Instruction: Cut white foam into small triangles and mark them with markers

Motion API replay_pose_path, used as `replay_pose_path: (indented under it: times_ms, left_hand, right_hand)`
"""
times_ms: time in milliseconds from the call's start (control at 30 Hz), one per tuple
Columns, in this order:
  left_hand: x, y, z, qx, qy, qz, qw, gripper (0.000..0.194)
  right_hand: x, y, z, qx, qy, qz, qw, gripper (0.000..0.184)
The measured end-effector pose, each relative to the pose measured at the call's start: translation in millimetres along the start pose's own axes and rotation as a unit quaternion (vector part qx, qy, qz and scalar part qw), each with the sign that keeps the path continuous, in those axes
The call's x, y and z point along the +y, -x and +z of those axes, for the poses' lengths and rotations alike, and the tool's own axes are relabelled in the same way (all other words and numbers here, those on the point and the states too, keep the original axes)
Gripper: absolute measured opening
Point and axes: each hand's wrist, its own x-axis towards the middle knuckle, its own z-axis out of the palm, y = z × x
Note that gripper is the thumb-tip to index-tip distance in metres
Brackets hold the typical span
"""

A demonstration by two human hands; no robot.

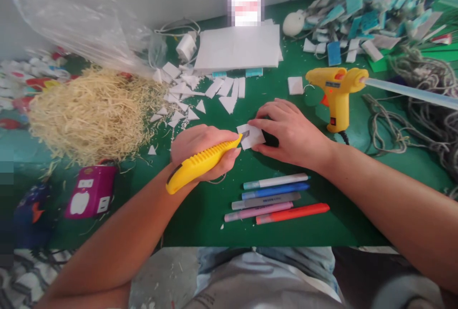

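Yellow plastic lies along my left grip (205,139), closed around the handle of a snap-off utility knife (203,159), with its tail pointing to the lower left of the frame. Thumb and fingers pinch close to the front, I judge for fine control of the blade (245,134), which rests over the white foam square (255,137) at the centre of the frame. My right grip (286,125) holds that square against the bench (207,232), fingertips at its upper edge and thumb at its lower one, likely so that it cannot slide; the fingers sit to the right, apart from the blade.

Below centre, five markers (266,200) lie roughly side by side, probably set near me for easy reach. White offcuts (179,92) scatter left of centre, seemingly pushed clear of the working spot. At right, the yellow hot-glue gun (338,97) has its nozzle facing left, near another white square (295,86), while its long glue stick (411,92) runs out toward the right edge.
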Motion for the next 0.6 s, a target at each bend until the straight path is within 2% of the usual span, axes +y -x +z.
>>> replay_pose_path:
  times_ms: [267, 600]
  left_hand:
    - [1.9, -0.6, 2.1, -0.014, -0.01, -0.006, 1.0, 0.031]
    - [2.8, -1.9, 5.3, -0.017, -0.01, 0.003, 1.0, 0.028]
  right_hand:
    - [0.7, 1.7, -2.7, -0.017, -0.006, 0.003, 1.0, 0.036]
    - [1.2, 1.8, -2.2, -0.02, 0.027, -0.007, 0.999, 0.037]
